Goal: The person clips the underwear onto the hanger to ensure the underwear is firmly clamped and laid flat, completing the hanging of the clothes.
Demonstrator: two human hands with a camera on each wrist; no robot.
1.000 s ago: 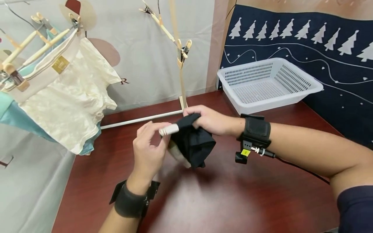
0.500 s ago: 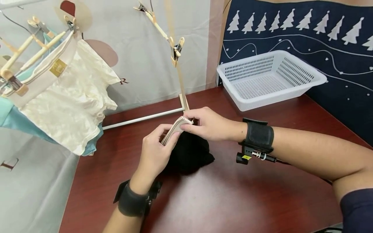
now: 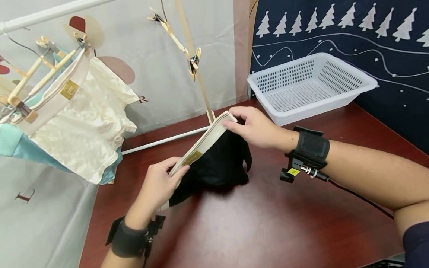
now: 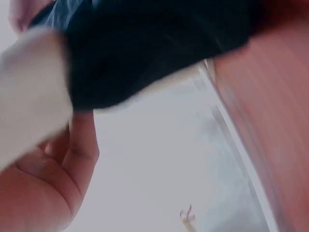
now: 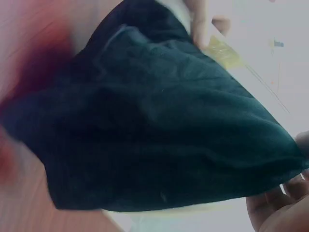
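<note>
Waistband now stretched out between both hands.
We see the left hand and right hand each pinching an end of the black shorts; bunched a second ago, their cream waistband is now taut.

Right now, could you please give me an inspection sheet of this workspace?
Surface: dark red wooden table, glossy.
Job's things: black garment with cream waistband, stretched out between both hands, black part sagging onto the table.
Clutter: white perforated basket at the table's far right, nothing seen inside.
Grips: left hand pinches the waistband's near end; right hand pinches its far end.
Cables: black cable running from the right wrist strap along the forearm.
Surroundings: cream garment clipped on wooden hangers at left; white rack base bar; navy tree-patterned cloth behind.
</note>
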